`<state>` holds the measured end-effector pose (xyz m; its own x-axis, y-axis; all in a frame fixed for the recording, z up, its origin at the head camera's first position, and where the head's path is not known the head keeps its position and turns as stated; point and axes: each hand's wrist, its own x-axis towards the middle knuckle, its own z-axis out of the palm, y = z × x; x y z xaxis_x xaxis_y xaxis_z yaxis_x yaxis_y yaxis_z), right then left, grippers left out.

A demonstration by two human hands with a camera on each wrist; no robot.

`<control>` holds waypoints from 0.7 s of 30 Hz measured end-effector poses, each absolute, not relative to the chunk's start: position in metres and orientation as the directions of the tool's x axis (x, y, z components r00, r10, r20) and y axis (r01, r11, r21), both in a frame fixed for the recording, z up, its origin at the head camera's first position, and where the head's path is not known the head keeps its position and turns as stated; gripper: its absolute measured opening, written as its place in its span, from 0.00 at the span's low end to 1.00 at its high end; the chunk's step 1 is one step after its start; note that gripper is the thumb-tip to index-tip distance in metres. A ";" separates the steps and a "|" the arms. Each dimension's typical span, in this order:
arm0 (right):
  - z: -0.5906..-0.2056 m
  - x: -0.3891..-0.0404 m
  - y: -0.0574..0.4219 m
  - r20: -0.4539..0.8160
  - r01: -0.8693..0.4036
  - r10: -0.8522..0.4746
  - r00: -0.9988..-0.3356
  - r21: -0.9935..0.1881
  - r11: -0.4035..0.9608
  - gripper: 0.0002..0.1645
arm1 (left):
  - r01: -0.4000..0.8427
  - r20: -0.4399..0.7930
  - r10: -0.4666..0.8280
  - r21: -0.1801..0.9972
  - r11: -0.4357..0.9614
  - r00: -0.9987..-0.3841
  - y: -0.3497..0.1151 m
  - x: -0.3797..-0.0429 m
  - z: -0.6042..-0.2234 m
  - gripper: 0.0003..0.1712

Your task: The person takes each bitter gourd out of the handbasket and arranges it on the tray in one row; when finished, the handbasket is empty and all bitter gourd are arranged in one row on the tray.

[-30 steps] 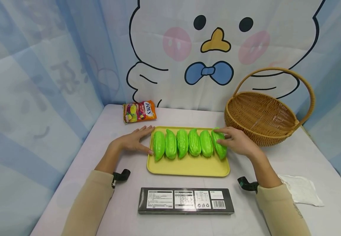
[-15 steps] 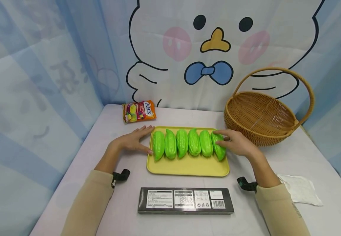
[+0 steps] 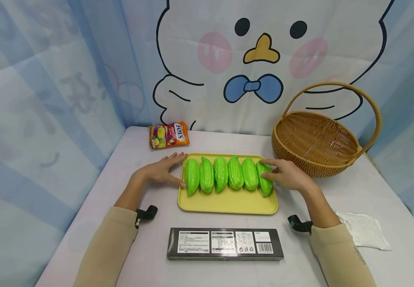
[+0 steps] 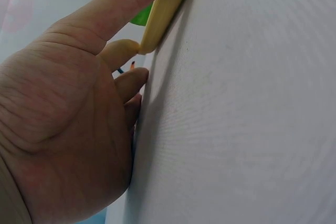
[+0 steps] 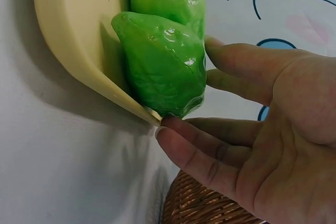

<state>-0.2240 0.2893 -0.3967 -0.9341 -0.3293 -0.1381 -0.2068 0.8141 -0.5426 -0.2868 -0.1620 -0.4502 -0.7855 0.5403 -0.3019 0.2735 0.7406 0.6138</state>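
Observation:
Several glossy, bumpy green toy bitter melons (image 3: 221,175) lie side by side on a yellow tray (image 3: 228,205) in the head view. My left hand (image 3: 158,171) spreads its straight fingers along the tray's left edge, the thumb reaching the rim. In the left wrist view, that hand (image 4: 68,114) rests on its side on the table by the yellow rim. My right hand (image 3: 288,174) touches the rightmost bitter melon (image 3: 265,186) with its thumb. In the right wrist view, the fingers (image 5: 199,153) extend loosely to the tray rim below that melon (image 5: 163,66).
A wicker basket (image 3: 314,167) with a tall handle stands behind my right hand. A candy bag (image 3: 169,135) lies at the back left. In front of the tray is a long dark box (image 3: 225,255), and a white cloth (image 3: 364,231) lies to the right.
The rightmost bitter melon has shifted slightly left and toward me, with my right hand moving along at its side. My left hand has stayed in place.

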 end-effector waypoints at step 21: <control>-0.386 -0.212 0.275 0.058 -0.305 -0.323 -0.944 -0.522 0.796 0.34 | 0.256 -0.309 0.534 0.624 0.738 -0.787 -0.167 -0.284 -0.452 0.70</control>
